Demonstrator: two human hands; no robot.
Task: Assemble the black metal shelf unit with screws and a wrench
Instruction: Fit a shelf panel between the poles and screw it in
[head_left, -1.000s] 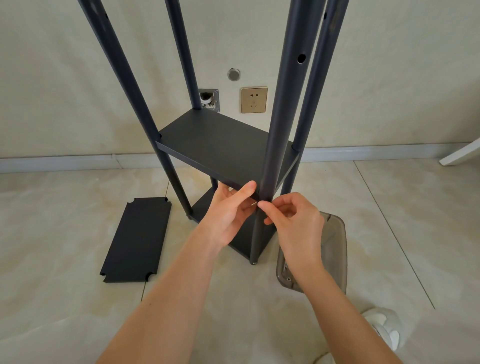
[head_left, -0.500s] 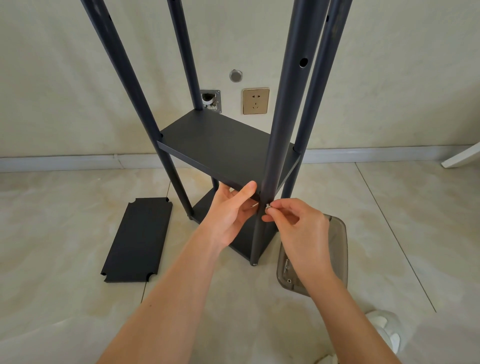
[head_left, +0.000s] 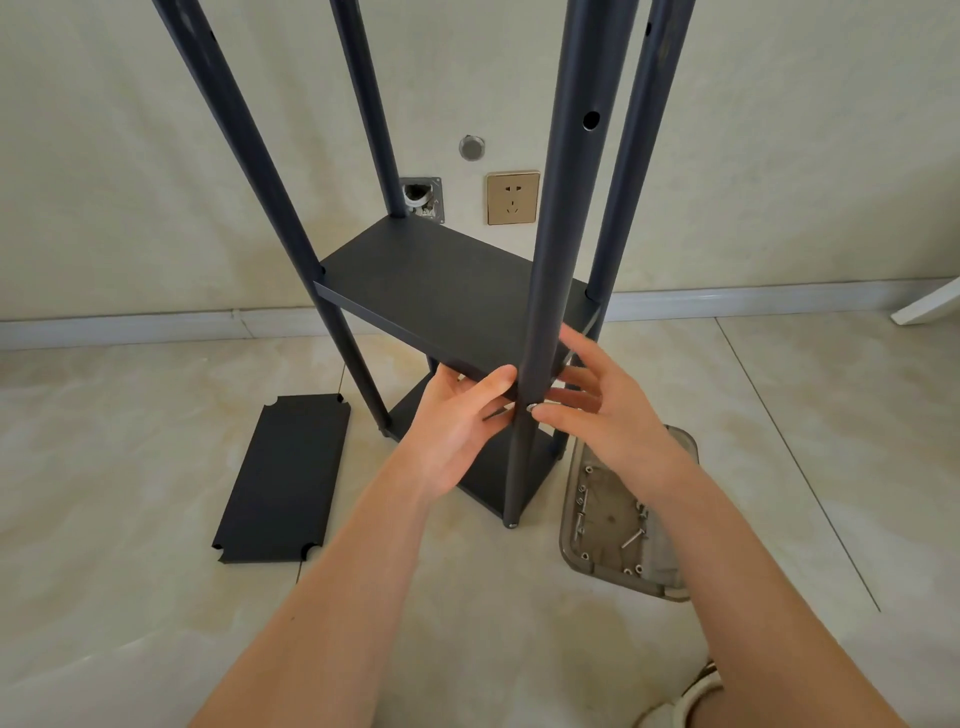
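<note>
Centre: black metal shelf unit (head_left: 447, 291) with four dark round posts, upright on pale glossy floor tiles (head_left: 130, 467), two black rectangular shelves fitted. Upper fitted black shelf panel (head_left: 441, 306) level between the posts; lower one near the floor, largely hidden behind the hands.

Nearest dark round post (head_left: 545, 291): small silver screw head (head_left: 531, 408) seated in its front face, level with the near corner of the upper shelf.

Left hand (head_left: 457, 421), at 9 o'clock of that post: thumb laid over the shelf's front edge, fingers curled beneath, gripping the shelf corner.

Right hand (head_left: 602, 410), at 3 o'clock of the post: fingers spread and nearly straight, thumb tip touching the screw head, nothing gripped.

At 8 o'clock of the unit: loose flat black shelf panel with notched corners (head_left: 285, 478), flat on the tiles.

At 4 o'clock: translucent grey plastic tray (head_left: 680, 452) holding several silver screws (head_left: 634, 538), partly hidden by the right forearm.

At 12 o'clock, on the cream wall: gold-coloured socket plate (head_left: 512, 198).
</note>
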